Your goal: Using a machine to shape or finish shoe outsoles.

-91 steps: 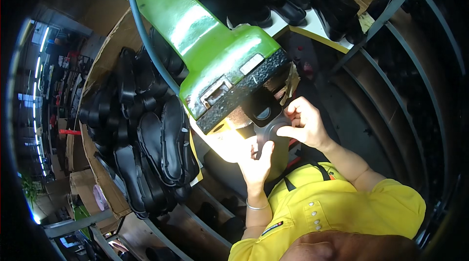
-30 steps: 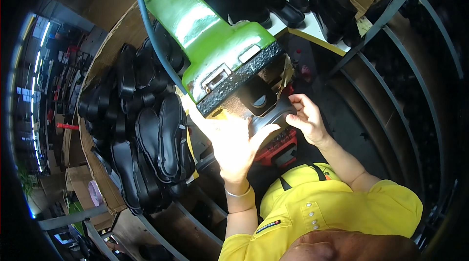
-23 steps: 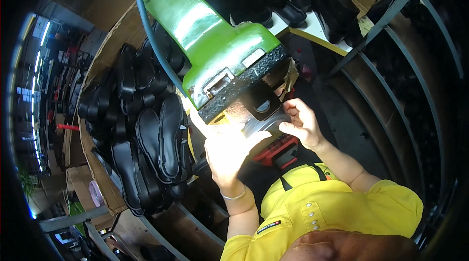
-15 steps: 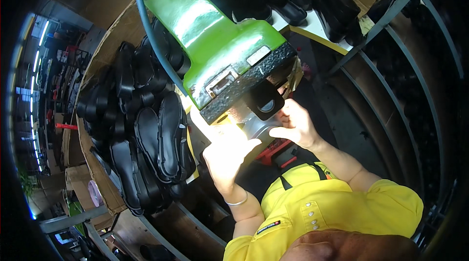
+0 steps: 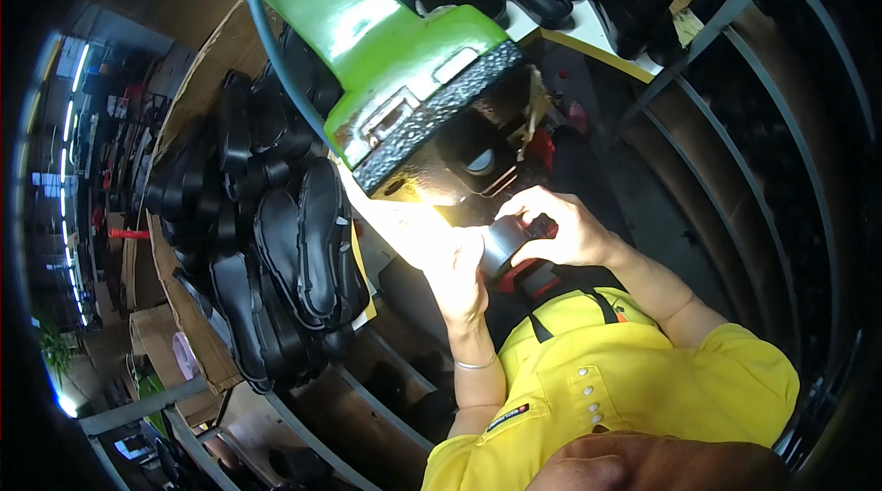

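Note:
Between my hands is a glossy black shoe sole (image 5: 503,246), with mainly its smooth rounded end showing. My right hand (image 5: 568,232) grips it from the right, fingers curled over the top and thumb below. My left hand (image 5: 452,257) presses against its left side; strong lamp light washes out much of this hand, so its fingers are hard to make out. Just beyond both hands stands the green machine head (image 5: 404,36), with a black textured lower edge and a dark cavity beneath it. The sole is held on the near side of that cavity, apart from it.
Many black shoe soles (image 5: 317,243) are piled in a cardboard box (image 5: 197,91) at the left. More black footwear (image 5: 629,0) sits on a white board at the far right. Metal-framed racks (image 5: 726,160) curve along the right, and a blue-grey cable (image 5: 271,41) runs down the machine.
Both hands have drawn the sole back toward me, out from under the machine head. More of the sole and of the machine's dark underside now shows.

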Demonstrator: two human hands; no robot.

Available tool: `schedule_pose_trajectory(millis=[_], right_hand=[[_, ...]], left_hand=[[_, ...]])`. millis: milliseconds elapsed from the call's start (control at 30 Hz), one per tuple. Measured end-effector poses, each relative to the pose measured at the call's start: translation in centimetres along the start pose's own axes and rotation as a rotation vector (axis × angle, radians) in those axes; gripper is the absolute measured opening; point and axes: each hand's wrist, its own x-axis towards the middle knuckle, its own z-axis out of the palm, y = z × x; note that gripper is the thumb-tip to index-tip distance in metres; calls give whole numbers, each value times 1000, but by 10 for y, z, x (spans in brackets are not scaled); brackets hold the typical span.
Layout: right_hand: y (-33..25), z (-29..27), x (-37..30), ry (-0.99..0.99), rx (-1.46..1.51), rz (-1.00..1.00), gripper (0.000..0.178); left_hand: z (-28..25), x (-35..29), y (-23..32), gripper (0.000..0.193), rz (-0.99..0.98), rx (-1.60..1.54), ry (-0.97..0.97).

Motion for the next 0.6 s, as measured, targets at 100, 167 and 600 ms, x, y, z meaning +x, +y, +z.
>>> schedule_pose_trajectory(millis=[100, 167, 600], right_hand=[[-3, -9, -8, 15, -110, -28, 54], [-9, -16, -11, 23, -146, -42, 55], [-100, -189, -81, 629, -582, -480, 43]], left_hand=[[9, 2, -7, 15, 4, -151, 105], [9, 6, -16, 15, 37, -160, 148], [14, 19, -87, 25, -122, 383, 95]])
